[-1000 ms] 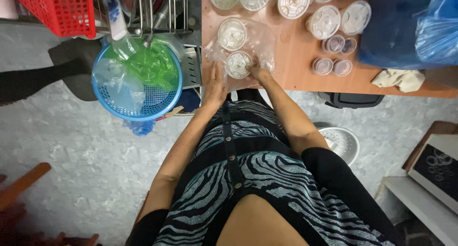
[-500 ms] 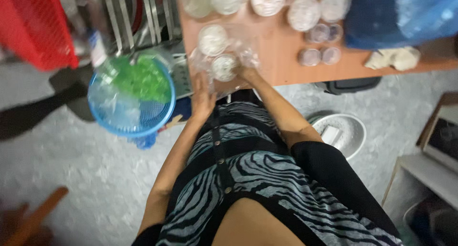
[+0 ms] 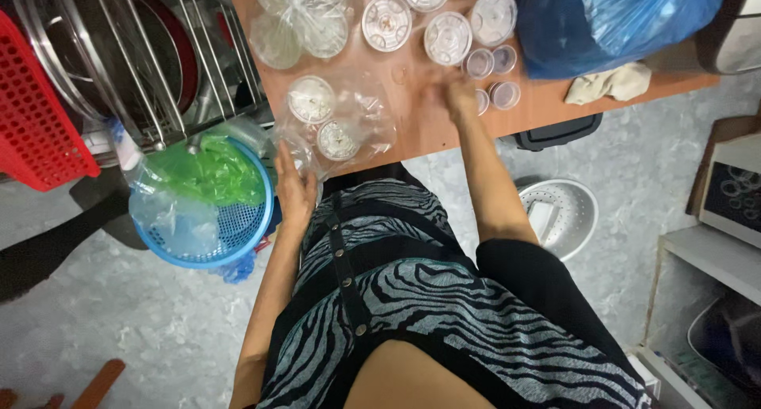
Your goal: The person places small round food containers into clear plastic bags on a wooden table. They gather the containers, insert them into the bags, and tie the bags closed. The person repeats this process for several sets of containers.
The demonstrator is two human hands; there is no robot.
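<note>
A crumpled clear plastic bag (image 3: pixel 337 128) holding round lids overhangs the table edge.

sleeveless black-and-grey zebra-striped dress with small front buttons

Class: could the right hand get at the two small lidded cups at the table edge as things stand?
Probably yes. The right hand lies on the table just beside the small cups, with nothing between them; motion blur hides whether it touches them.
</note>
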